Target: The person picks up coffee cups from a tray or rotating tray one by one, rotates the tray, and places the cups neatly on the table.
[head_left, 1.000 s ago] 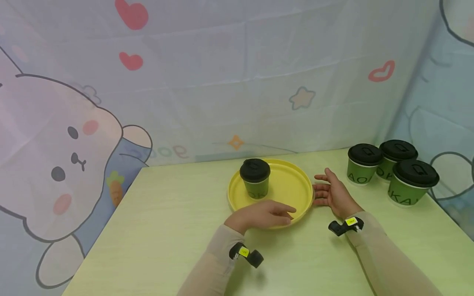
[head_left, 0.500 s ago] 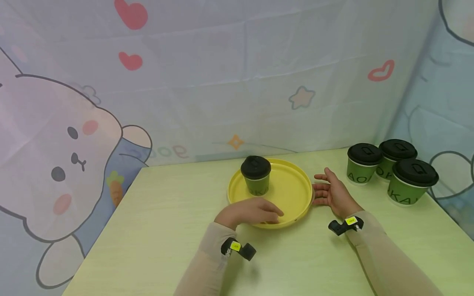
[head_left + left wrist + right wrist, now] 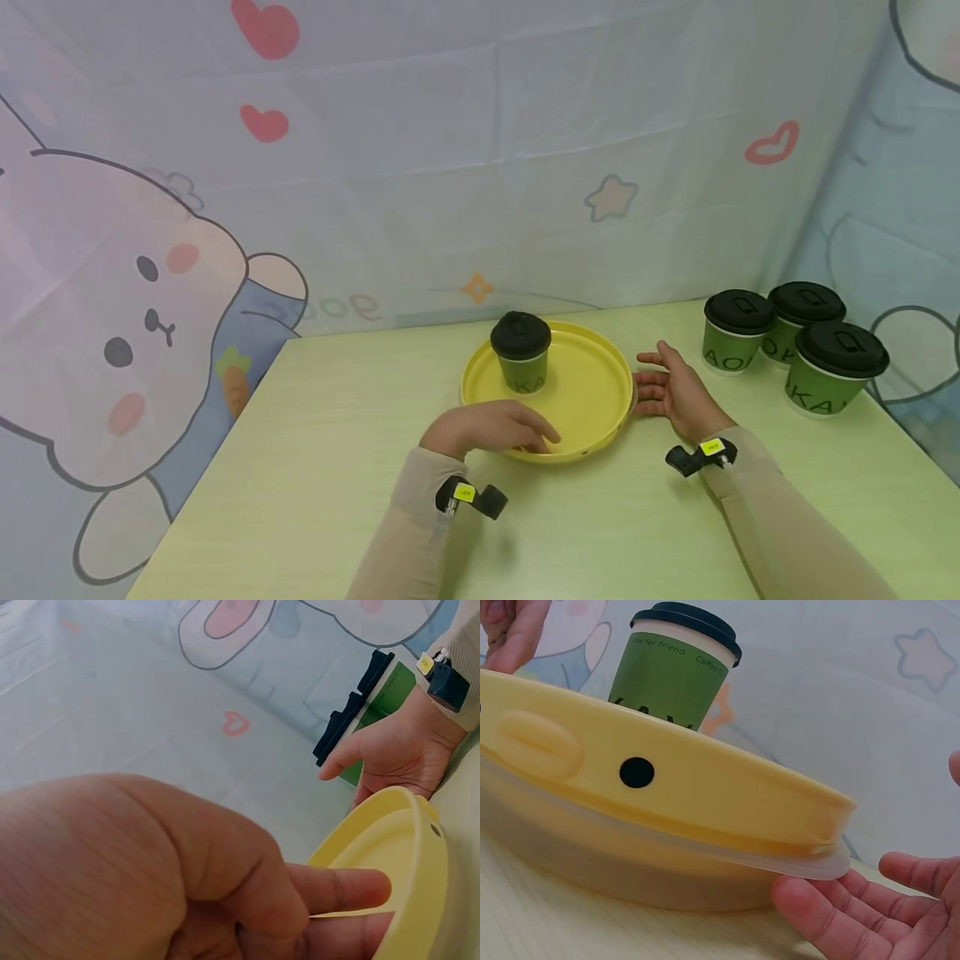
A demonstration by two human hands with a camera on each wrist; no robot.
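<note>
A round yellow tray (image 3: 588, 392) with a raised rim sits on a translucent base (image 3: 667, 881) on the table. On its left part stands an upright green paper coffee cup (image 3: 522, 358) with a black lid. My left hand (image 3: 483, 429) is over the tray's front-left rim; in the left wrist view its fingers (image 3: 349, 889) reach inside and touch the rim, partly hidden behind it. Palm facing the tray, my right hand (image 3: 682, 396) stays at the right side, its fingertips (image 3: 802, 896) against the base's edge. Neither hand touches the cup.
Three more lidded green cups (image 3: 738, 333) stand grouped at the table's right rear, beyond my right hand. A printed cloth backdrop (image 3: 450, 167) rises behind the pale table (image 3: 300, 467). Small black cameras (image 3: 472, 497) are strapped to both wrists.
My left hand has moved left along the front rim. The tray has turned, carrying the cup slightly back and right; different letters now face me. My right hand has not moved.
</note>
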